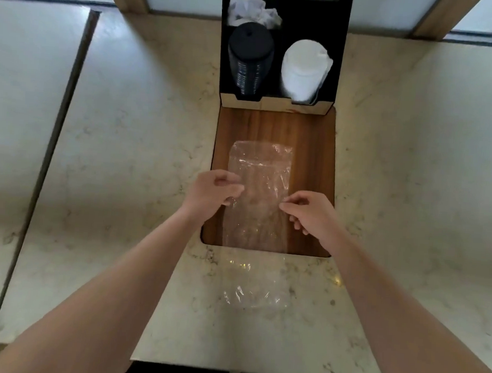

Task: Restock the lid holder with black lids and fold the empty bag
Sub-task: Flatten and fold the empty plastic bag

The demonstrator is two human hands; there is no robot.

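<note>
Lid holder [341,48] cut off at top edge. Both forearms leave the bottom edge. Print on black lids [249,62] too blurred to read.

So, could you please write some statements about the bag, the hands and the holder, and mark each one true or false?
1. The clear bag lies flat, partly on the wooden board. True.
2. The black lids sit right of the white lids. False: they sit left.
3. Both the left hand and right hand pinch the bag's edges. True.
4. The lid holder is empty. False: it holds both stacks.
</note>
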